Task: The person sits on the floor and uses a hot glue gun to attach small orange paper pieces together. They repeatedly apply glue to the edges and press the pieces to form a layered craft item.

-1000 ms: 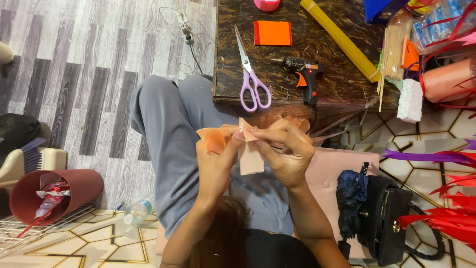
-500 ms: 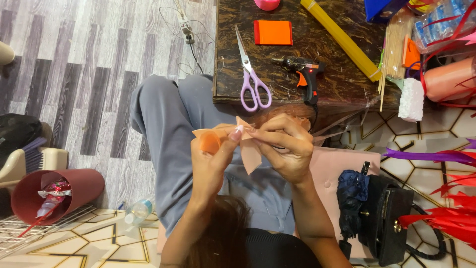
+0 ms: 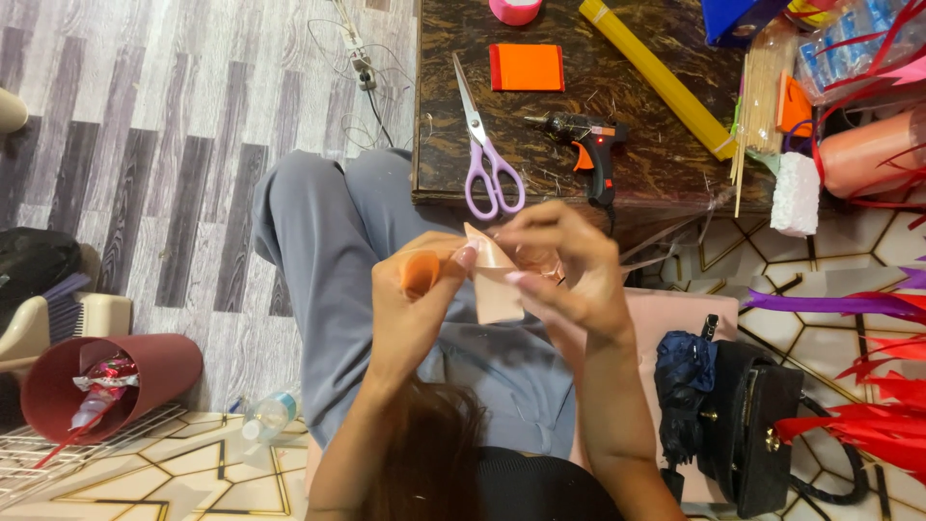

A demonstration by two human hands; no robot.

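So watching the head cam feed: both hands are bunched together over the lap, working a peach-pink ribbon piece [image 3: 494, 280]. The left hand [image 3: 420, 309] is pinched around an orange rolled bit [image 3: 421, 272] at about 9 o'clock of the ribbon, the right hand [image 3: 564, 275] has its fingertips closed on the ribbon's top edge. Compared with a second ago, the flat flap has been pulled in tighter and swung more under the right hand's fingers, so I'd guess the fold is getting creased down. Up at 12 o'clock on the dark surface [image 3: 675, 164] sit purple-handled scissors [image 3: 487, 145] and a black glue gun [image 3: 586, 145], both untouched, with an orange square [image 3: 527, 68] further up.
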